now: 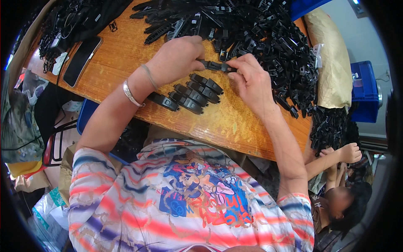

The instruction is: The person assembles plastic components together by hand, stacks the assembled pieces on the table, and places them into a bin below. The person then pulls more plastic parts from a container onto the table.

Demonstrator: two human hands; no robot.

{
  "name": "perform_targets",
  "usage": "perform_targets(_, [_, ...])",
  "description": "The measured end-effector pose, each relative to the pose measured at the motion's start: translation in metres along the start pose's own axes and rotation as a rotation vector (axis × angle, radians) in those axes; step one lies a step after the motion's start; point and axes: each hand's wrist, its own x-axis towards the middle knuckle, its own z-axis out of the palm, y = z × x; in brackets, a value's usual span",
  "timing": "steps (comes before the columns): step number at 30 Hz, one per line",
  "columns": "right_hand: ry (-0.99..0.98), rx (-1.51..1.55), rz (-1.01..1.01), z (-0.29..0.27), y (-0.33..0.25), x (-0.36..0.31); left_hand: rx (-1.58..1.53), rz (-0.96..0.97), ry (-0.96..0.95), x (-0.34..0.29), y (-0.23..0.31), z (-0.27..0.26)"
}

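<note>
A slim black plastic part (215, 66), its exact kind unclear, is held level between my two hands just above the wooden table. My left hand (181, 56) grips its left end, with the fingertips partly hidden behind the hand. At the other end, the thumb and fingers of my right hand (251, 80) pinch it. Close below my hands, several chunky black plastic pieces (189, 98) lie side by side in a slanted row near the table's front edge.
A large heap of loose black plastic parts (268, 40) covers the table's far and right side. At the left lie a phone (82, 61) and another black pile (69, 21). A tan sack (329, 59) and blue bin (364, 90) stand right. Another person (336, 201) works at lower right.
</note>
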Motion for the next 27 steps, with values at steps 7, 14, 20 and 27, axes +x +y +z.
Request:
perform_targets(7, [-0.023,0.033,0.010,0.011,0.008,0.003,-0.023,0.023,-0.009,0.000,0.002,0.000])
perform_targets(14, [-0.066,0.137,0.049,0.011,0.017,0.010,-0.028,0.037,-0.011,0.002,0.003,0.002])
perform_targets(20, [-0.072,0.032,0.001,0.010,0.013,0.007,-0.038,0.023,-0.035,0.000,0.001,0.004])
perform_targets(27, [-0.006,0.034,-0.004,0.022,-0.009,0.007,-0.029,0.032,-0.051,0.003,0.006,-0.001])
